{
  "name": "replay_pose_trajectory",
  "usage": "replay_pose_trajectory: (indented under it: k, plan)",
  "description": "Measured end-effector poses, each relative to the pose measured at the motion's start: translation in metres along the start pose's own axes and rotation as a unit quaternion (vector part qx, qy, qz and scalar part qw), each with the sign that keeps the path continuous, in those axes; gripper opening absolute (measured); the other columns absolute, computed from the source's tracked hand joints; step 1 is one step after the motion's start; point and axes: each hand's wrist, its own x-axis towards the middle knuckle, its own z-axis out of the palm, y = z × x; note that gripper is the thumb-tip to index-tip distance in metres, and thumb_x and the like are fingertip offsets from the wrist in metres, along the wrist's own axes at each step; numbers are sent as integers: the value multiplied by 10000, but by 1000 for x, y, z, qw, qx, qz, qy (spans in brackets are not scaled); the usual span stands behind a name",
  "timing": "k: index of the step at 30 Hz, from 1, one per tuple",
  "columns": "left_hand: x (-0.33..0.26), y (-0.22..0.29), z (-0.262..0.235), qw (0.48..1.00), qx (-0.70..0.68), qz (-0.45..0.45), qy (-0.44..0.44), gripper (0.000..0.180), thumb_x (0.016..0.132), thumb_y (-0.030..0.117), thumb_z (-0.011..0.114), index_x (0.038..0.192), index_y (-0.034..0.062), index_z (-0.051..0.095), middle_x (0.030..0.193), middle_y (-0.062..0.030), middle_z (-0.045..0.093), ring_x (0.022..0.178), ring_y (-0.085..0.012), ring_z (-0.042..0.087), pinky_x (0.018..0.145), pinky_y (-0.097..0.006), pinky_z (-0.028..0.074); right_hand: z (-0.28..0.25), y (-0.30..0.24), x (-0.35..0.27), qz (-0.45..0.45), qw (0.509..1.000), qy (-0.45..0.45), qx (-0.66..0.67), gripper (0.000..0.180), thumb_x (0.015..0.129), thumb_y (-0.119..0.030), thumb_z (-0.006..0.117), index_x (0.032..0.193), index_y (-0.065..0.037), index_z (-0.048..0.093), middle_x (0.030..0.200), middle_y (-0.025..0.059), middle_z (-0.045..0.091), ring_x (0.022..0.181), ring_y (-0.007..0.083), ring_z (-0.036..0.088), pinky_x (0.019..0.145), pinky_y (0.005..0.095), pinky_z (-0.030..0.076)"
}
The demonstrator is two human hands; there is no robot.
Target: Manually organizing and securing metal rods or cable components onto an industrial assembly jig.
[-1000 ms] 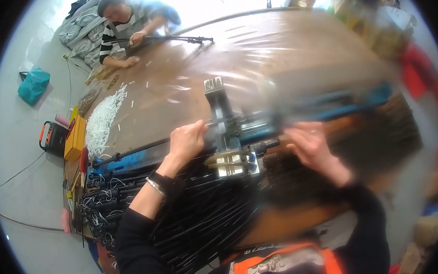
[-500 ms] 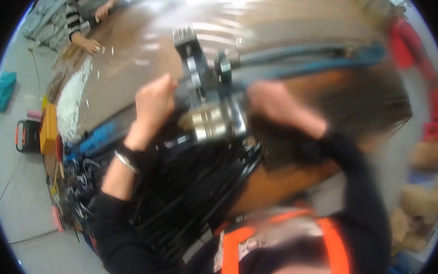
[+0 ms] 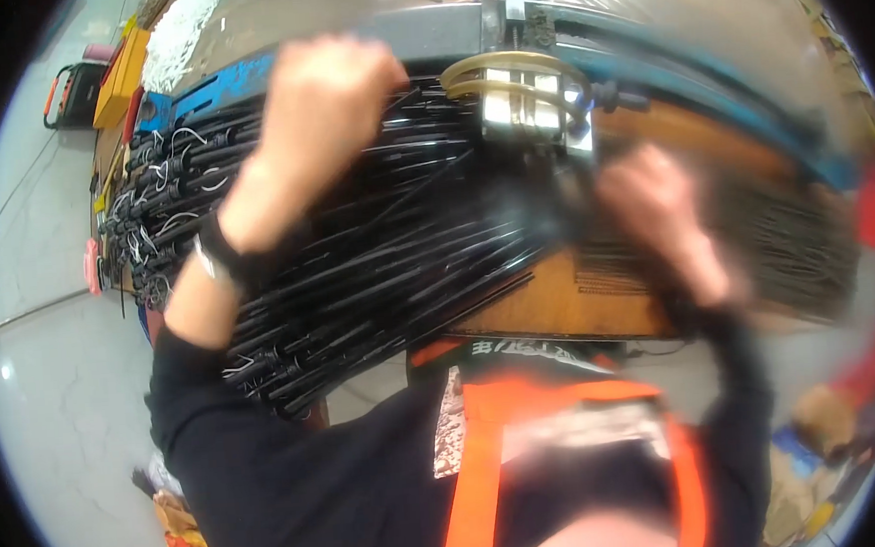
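My left hand is curled into a fist above the left part of the bench. Whatever it may hold is hidden by the fingers. My right hand is blurred, its fingers curled, beside a dark smeared shape just below the machine. What lies inside that hand I cannot make out. Between and beyond both hands stands a metal bench machine with a shiny block and a yellowish curved hose round it. Many thin black rods lie in a bundle beneath and beside my left hand.
A brown tabletop carries a stack of thin dark rods on the right. Blue rails run along the bench. At the far left are a white heap, a yellow box and a black case with orange edging.
The view has shifted, so the machine appears higher and further right. My left hand appears higher up, my right hand lower and further right. The other person's hands have left the view.
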Motion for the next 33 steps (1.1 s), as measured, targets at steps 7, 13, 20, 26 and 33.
replay_pose_trajectory:
  k: [7,13,20,26,33]
  plan:
    - [-70,105,-3,964,-128,-115,-203,168,830,63,646,998,61,637,795,-89,585,724,-280,578,672,-388,477,-5,-18,25,144,978,-22,149,41,805,-97,641,778,-66,648,761,93,593,681,255,584,615,369,498]
    - [-64,111,-2,973,-171,-97,-125,327,855,37,625,1181,44,609,792,-116,548,704,-311,567,619,-393,489,-13,-17,34,176,963,-142,150,139,874,-151,618,844,-22,661,786,139,642,693,295,625,648,366,522]
    - [-35,125,-12,966,-207,-88,-129,452,892,49,607,1337,102,546,742,-144,534,577,-327,554,511,-412,457,-8,-14,1,142,931,132,310,182,869,-252,693,896,-75,726,804,124,700,734,294,672,674,362,527]
    - [-26,135,-16,965,-221,-45,-135,491,876,38,623,1355,102,535,721,-139,561,565,-318,564,508,-401,451,-10,-10,-19,65,954,152,250,210,840,-233,724,962,-62,717,799,133,671,731,290,639,662,385,517]
    - [-12,147,-11,952,-241,-87,-168,441,865,65,613,1298,145,583,746,-162,647,625,-327,644,541,-423,502,-25,-10,-28,86,969,87,216,192,860,-188,677,1035,-116,713,740,113,603,706,294,587,660,392,490]
